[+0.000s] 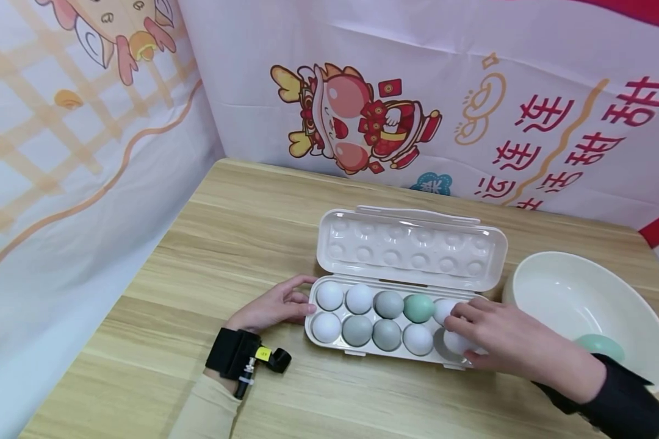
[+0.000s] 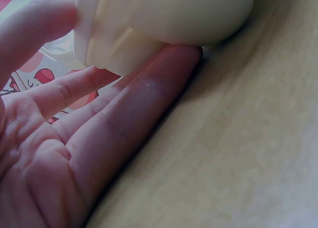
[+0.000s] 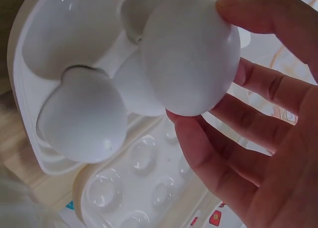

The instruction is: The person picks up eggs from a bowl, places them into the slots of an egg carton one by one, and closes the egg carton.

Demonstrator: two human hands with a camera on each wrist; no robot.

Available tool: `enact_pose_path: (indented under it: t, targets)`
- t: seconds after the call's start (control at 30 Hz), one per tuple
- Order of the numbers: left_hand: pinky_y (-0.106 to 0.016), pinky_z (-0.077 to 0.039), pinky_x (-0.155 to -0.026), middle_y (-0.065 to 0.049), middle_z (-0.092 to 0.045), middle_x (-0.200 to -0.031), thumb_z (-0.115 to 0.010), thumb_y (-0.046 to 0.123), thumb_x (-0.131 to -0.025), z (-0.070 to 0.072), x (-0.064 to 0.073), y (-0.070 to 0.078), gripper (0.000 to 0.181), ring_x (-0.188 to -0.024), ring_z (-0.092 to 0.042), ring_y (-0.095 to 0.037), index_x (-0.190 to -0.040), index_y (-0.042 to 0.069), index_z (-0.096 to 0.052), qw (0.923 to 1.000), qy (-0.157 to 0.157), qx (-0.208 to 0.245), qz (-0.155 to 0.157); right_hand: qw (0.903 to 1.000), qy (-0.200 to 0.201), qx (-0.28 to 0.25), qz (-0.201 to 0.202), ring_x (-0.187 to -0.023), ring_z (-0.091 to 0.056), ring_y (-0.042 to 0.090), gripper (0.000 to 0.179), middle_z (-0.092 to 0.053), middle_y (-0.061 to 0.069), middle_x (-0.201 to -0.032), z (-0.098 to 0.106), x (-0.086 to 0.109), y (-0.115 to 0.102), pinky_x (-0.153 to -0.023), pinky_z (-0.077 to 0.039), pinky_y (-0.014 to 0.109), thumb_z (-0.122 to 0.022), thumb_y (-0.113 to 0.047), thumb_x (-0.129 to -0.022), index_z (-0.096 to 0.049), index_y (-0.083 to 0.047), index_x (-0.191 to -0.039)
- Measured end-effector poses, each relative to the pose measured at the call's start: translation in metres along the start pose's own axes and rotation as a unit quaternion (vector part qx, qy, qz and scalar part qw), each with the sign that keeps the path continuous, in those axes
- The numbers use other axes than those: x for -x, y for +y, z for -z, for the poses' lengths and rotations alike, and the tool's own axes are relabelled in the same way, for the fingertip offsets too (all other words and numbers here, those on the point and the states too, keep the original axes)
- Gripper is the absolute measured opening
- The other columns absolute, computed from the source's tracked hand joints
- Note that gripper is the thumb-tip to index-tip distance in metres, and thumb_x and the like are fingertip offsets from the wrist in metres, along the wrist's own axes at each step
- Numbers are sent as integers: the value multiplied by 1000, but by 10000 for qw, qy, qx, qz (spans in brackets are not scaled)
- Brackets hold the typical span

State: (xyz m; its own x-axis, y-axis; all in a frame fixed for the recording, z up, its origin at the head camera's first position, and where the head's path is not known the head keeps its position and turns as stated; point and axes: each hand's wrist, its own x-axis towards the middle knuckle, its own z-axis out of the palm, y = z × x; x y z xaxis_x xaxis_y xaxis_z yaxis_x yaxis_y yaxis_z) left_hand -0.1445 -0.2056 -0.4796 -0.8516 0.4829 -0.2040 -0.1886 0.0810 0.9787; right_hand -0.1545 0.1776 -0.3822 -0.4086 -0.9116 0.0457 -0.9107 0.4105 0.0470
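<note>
An egg carton (image 1: 354,352) of pale plastic lies with its lid (image 1: 412,244) tipped back, white, grey and green eggs in its two rows. My left hand (image 1: 277,306) grips the carton's left end; in the left wrist view, its thumb is at the rim and its fingers reach under the edge. My right hand (image 1: 500,332) is over the right end, pinching a white egg (image 3: 191,54) between thumb and fingertips. Beside that egg, the right wrist view has another white egg (image 3: 82,118) seated in the carton and a bare hollow (image 3: 64,34).
A large cream bowl (image 1: 549,274) stands right of the carton, with a green egg (image 1: 601,346) inside, partly hidden by my right wrist. The wooden table (image 1: 208,231) meets printed cloth (image 1: 241,122) at the back and left.
</note>
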Motion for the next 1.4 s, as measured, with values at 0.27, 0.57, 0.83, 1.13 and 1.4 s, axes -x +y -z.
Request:
enact_pose_path:
  t: [0.27,0.57,0.83,1.13,1.4]
  targets:
    - [-33,-52,-83,-24,-62,-106,-62,13,-87,-1,1,1,52,-94,-61,-26,-133,8,-38,10000,28,-14,60,9992,95,315,225,-69,-49,19,40,-53,-2,-77,-8,-5,-1,-57,-46,34,-79,-28,-59,-58,-12,-90]
    - [-33,-52,-82,-23,-62,-105,-63,14,-86,-1,1,3,53,-93,-61,-25,-134,8,-38,10000,29,-38,48,9979,305,511,242,-61,-49,18,38,-49,-4,-65,-15,-9,-6,-59,-47,36,-79,-33,-59,-56,-12,-80]
    - [-33,-52,-83,-21,-62,-104,-63,13,-86,0,0,2,55,-94,-61,-26,-134,8,-37,10000,-6,50,33,9979,469,418,126,-59,-49,17,29,-48,-5,-63,-22,-13,-9,-57,-47,35,-78,-29,-61,-58,-14,-75]
    - [-33,-52,-82,-21,-62,-104,-62,12,-87,1,0,1,55,-93,-62,-26,-134,8,-36,10000,-25,61,33,9939,891,577,301,-61,-49,16,30,-51,-4,-67,-28,-11,-8,-53,-45,33,-79,-29,-61,-57,-14,-75]
    - [-34,-52,-82,-22,-62,-105,-62,13,-87,1,0,0,54,-93,-61,-26,-134,9,-37,10000,-12,-19,25,9946,840,546,277,-66,-52,17,27,-57,-2,-77,-24,-8,-8,-59,-49,35,-77,-27,-65,-59,-14,-81]
